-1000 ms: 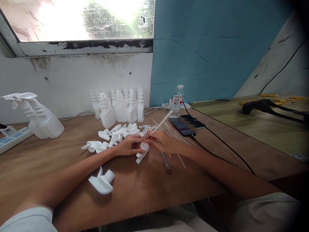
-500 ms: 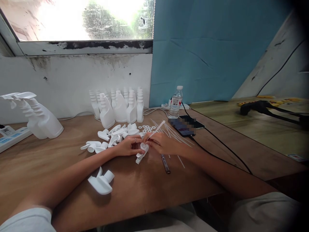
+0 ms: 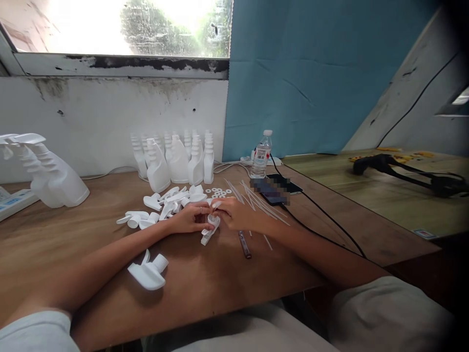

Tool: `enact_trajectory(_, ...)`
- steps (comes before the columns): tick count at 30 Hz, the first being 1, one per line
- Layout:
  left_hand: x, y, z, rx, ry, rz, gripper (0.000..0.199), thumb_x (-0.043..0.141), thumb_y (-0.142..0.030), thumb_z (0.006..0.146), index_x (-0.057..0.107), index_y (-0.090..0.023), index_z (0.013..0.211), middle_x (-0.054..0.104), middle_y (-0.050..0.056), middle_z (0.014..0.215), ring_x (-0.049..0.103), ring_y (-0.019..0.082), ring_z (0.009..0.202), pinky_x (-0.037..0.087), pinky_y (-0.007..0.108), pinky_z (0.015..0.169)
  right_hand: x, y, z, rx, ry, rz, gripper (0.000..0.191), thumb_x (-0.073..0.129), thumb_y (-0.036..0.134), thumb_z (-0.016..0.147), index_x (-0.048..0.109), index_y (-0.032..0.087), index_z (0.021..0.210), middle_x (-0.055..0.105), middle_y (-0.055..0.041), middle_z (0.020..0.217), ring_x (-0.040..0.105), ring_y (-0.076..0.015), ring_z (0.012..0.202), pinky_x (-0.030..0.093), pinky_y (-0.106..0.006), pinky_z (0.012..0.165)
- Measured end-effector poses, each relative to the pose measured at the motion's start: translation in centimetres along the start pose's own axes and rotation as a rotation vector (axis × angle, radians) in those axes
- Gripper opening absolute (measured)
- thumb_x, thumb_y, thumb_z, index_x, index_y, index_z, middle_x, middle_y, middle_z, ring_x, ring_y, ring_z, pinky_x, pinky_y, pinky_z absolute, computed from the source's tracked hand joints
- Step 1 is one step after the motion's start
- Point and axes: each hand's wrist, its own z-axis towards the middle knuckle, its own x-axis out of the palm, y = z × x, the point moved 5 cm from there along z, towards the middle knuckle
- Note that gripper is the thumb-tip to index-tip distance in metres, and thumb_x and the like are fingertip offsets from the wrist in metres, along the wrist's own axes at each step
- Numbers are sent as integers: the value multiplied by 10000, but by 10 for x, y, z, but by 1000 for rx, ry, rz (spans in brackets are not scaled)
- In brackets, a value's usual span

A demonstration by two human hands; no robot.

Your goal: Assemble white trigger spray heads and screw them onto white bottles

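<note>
In the middle of the table, my left hand (image 3: 192, 218) is closed around a white trigger spray head (image 3: 210, 231), its round collar facing up between the hands. Just to its right, my right hand (image 3: 229, 213) pinches a thin plastic tube (image 3: 217, 205) above that collar; only a short foreshortened piece shows, and whether it sits inside the collar is hidden by the fingers. Behind my left hand lies a pile of white spray heads (image 3: 176, 200). Small white ring washers (image 3: 219, 192) are scattered beyond my fingers. Several loose clear tubes (image 3: 258, 203) lie to the right.
A single spray head (image 3: 148, 274) lies near the front edge. White bottles (image 3: 158, 171) stand along the wall, with fitted spray bottles (image 3: 60, 178) at left. Phones (image 3: 269, 191) with cables, a water bottle (image 3: 261, 155) and a dark slim object (image 3: 245, 245) are at right.
The tube in my right hand has swung from slanting up to the right to a short, foreshortened view. Both hands stay together at the spray head. The whole view has shifted slightly.
</note>
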Motion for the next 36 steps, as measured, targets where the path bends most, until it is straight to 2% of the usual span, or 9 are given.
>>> enact_trajectory(10,-3,-3,2,-114,-8,-105,368,697,-464,765,689,-141,942,582,47,867,502,115,672,408,215,588,2,-5,-8,118,-18,88,134,469,134,887,591,173,849,636,-46,811,595,-157,741,497,-296,710)
enact_trajectory(12,-8,-4,3,-214,-59,-229,372,732,-455,723,689,-137,912,588,39,820,530,132,686,420,222,592,-1,-8,-10,167,-63,169,114,496,206,914,568,174,996,617,-62,924,595,-146,753,515,-286,684)
enact_trajectory(15,-20,-6,4,-392,-182,-475,364,738,-450,709,666,-132,871,583,20,738,545,129,651,439,223,586,-17,-9,-12,177,-180,258,398,487,231,923,385,216,1307,496,-109,1184,594,-137,836,542,-298,706)
enact_trajectory(22,-30,-25,8,-512,-300,-569,360,642,-482,788,669,-130,856,575,10,686,523,114,606,421,203,543,-21,11,-13,-130,-41,-336,609,552,220,881,272,243,1421,383,-151,1411,448,-271,1254,462,-461,965)
enact_trajectory(27,-36,-46,12,-352,-97,-179,353,496,-460,899,709,-179,882,655,20,742,591,140,693,460,225,611,-17,19,-16,-263,-169,-492,562,525,173,873,317,201,1394,536,-151,1279,537,-244,1190,484,-420,943)
enact_trajectory(29,-62,-46,13,-289,-106,59,356,483,-464,907,724,-203,925,687,31,803,615,157,695,493,255,615,-24,22,-14,-299,-219,-496,532,548,182,860,370,197,1361,552,-153,1260,554,-248,1172,487,-421,941)
enact_trajectory(31,-104,-36,12,-270,-274,218,347,552,-466,864,711,-192,1007,690,73,952,628,202,792,518,322,687,-38,23,-11,-288,-277,-418,498,576,184,840,422,200,1313,563,-146,1244,563,-245,1159,495,-407,934)
enact_trajectory(34,-180,-11,0,-298,-705,419,416,552,-409,855,602,-113,1144,564,176,1195,526,296,1088,439,465,915,-62,22,-6,-199,-410,-238,459,569,145,805,471,208,1249,576,-129,1224,572,-246,1150,501,-398,922)
enact_trajectory(36,-220,9,-17,-390,-1037,598,448,629,-402,797,560,-144,1157,576,150,1189,550,274,1070,440,432,937,-74,19,-6,-116,-510,-133,438,559,130,793,480,219,1214,588,-116,1195,580,-247,1136,497,-404,924)
